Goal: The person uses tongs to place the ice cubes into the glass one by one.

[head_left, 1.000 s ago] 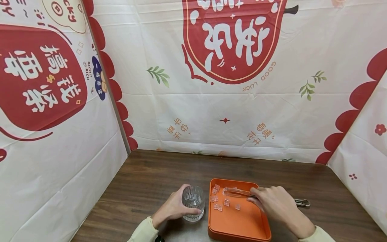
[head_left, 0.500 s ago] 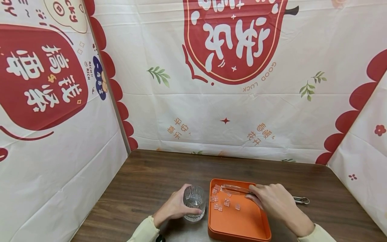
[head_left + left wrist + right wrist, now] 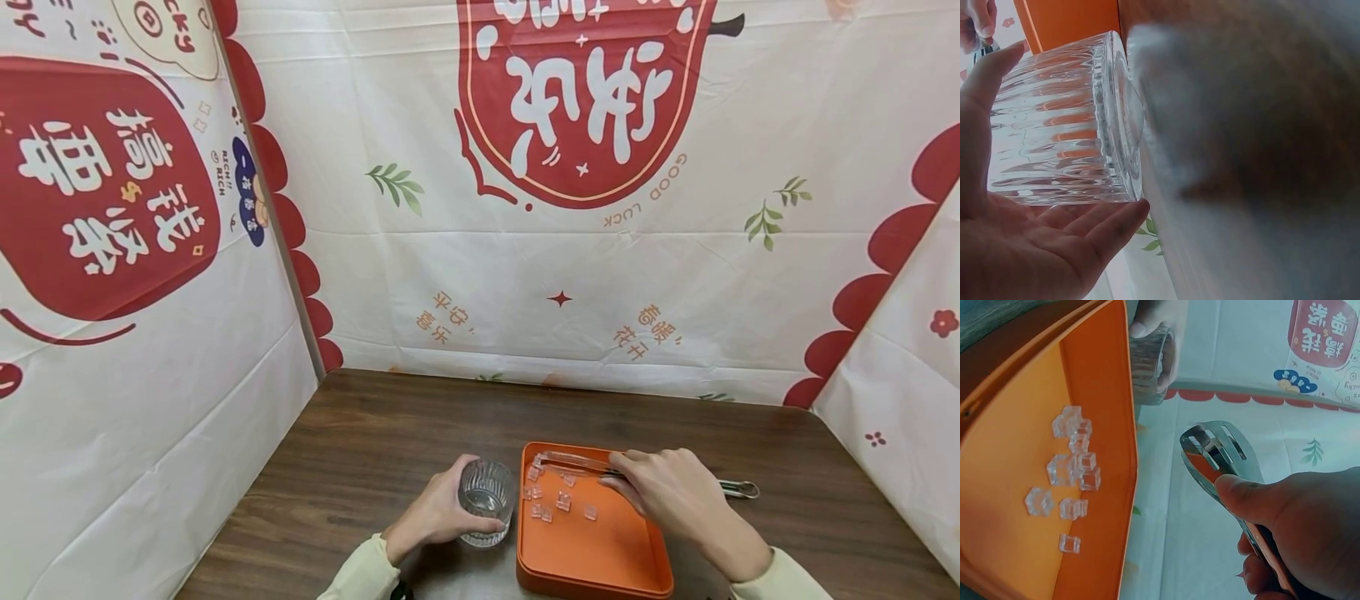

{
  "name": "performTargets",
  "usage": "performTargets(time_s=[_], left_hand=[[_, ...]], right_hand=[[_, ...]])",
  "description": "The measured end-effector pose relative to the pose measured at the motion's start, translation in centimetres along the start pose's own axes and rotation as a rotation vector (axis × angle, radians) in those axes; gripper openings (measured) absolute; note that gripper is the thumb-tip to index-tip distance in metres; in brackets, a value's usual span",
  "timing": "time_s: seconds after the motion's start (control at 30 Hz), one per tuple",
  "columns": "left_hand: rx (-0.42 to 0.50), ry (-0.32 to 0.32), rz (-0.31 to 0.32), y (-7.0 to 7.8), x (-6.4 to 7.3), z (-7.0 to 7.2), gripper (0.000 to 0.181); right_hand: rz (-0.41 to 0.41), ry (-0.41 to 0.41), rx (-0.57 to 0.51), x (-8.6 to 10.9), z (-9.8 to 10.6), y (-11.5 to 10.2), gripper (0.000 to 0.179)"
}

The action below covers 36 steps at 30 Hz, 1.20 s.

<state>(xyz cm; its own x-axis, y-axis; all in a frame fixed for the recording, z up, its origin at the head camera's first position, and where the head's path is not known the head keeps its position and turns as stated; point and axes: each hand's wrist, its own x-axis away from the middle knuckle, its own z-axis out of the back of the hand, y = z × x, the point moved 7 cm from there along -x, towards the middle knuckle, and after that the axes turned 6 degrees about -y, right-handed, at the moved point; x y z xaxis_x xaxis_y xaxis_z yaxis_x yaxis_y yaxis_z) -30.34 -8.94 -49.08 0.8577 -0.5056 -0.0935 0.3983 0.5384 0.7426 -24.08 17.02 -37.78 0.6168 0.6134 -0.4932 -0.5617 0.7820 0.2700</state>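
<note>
In the head view my left hand (image 3: 442, 508) grips a clear ribbed glass tumbler (image 3: 487, 496) beside the orange tray's left wall. Thumb and fingers wrap opposite sides of the glass (image 3: 1066, 125) in the left wrist view. My right hand (image 3: 671, 492) holds metal tongs (image 3: 573, 461), which reach leftward over the far part of the tray. Their tips overlap the clear cubes near the far left corner. Several small clear cubes (image 3: 562, 501) lie in the tray's left half. The right wrist view shows the tongs' slotted ends (image 3: 1213, 450) with no cube visible between them.
The orange tray (image 3: 600, 558) has raised walls and stands on a brown wooden table (image 3: 360, 442). Printed white cloth (image 3: 480, 250) hangs behind the table and along both sides. A small dark object (image 3: 401, 591) shows by the left sleeve.
My right hand and the tongs have moved left, toward the tray's far left corner. Cubes near the tongs' tips have shifted. The left hand and glass have drifted slightly right.
</note>
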Motion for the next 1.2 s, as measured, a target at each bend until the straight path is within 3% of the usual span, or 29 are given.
performTargets(time_s=[0.33,0.6,1.2], left_hand=[[-0.030,0.008,0.019,-0.1,0.0,-0.1,0.087],[-0.035,0.012,0.014,-0.1,-0.2,-0.2,0.086],[-0.031,0.013,0.015,-0.3,-0.1,-0.1,0.089]], right_hand=[[0.022,0.022,-0.033,-1.0,0.4,-1.2,0.027],[0.016,-0.028,-0.044,-2.0,0.2,-2.1,0.027],[0.062,-0.005,-0.059,-3.2,0.1,-3.9,0.029]])
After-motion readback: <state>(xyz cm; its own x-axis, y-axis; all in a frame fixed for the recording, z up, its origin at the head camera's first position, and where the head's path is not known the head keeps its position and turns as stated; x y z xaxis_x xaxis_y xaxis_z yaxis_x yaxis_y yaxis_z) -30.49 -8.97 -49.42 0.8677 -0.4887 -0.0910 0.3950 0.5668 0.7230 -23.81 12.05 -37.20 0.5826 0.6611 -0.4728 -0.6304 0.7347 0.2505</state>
